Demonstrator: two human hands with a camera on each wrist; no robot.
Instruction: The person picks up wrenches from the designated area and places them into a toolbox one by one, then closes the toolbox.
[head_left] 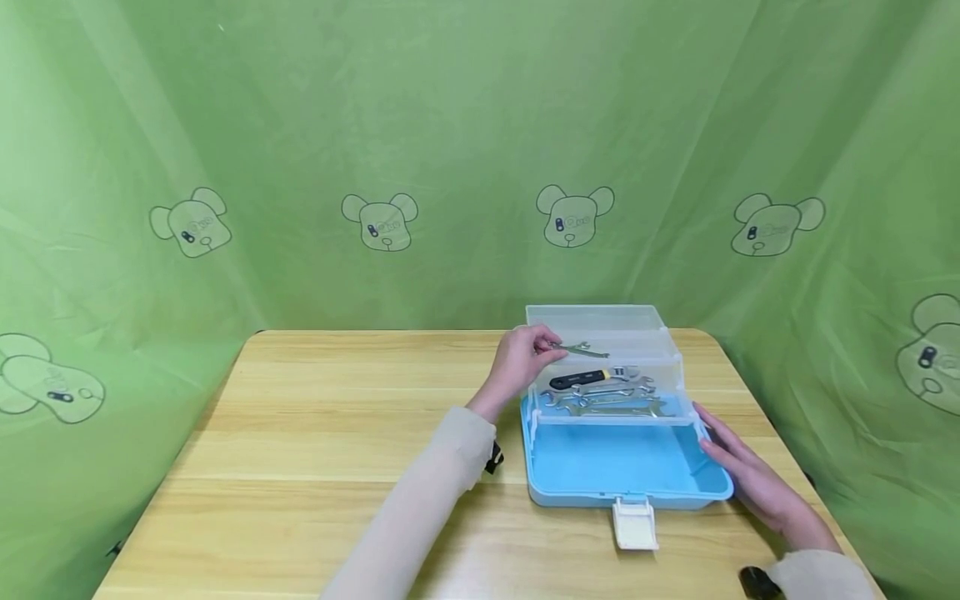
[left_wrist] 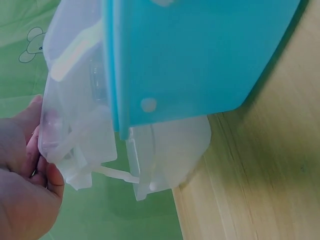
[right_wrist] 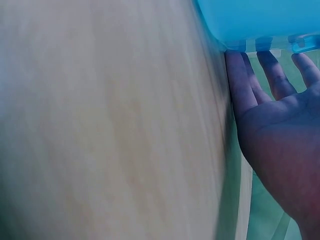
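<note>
A blue toolbox point(head_left: 570, 500) with a translucent white lid and tray stands opened on the right part of the table. Above the tray, my left hand point(head_left: 520, 364) pinches a couple of small metal wrenches point(head_left: 588, 351) between thumb and fingers. In the left wrist view, the translucent plastic partly covers that hand's fingers, and the wrenches cannot be made out. Inside the tray point(head_left: 652, 362) lie an adjustable wrench point(head_left: 581, 380) with a black handle and several silver wrenches point(head_left: 611, 411). With extended fingers, my right hand point(head_left: 757, 483) touches the box's right side; the right wrist view shows this too.
The light wooden table point(head_left: 337, 442) extends to the left of the box. A white latch point(head_left: 634, 527) hangs down at the box's front. Green cloth point(head_left: 465, 125) with bear drawings surrounds the table at the back and sides.
</note>
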